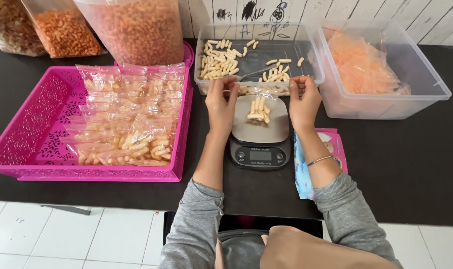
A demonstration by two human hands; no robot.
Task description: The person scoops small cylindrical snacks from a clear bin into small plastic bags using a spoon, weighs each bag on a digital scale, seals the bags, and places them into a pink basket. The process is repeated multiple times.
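both hands pinched shut: left hand & right hand grip clear snack bag w/ bottom resting on scale.

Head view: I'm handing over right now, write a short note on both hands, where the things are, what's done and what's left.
Left hand and right hand each pinch a top corner of a small clear bag, holding it over the kitchen scale.
The bag holds a few pale snack sticks; its mouth looks unsealed.
Loose sticks and a spoon lie in the clear tub behind the scale.
Done: many filled bags lie stacked in the pink basket on the left.
Left: this bag is not yet in the basket, and plenty of loose sticks remain in the tub.
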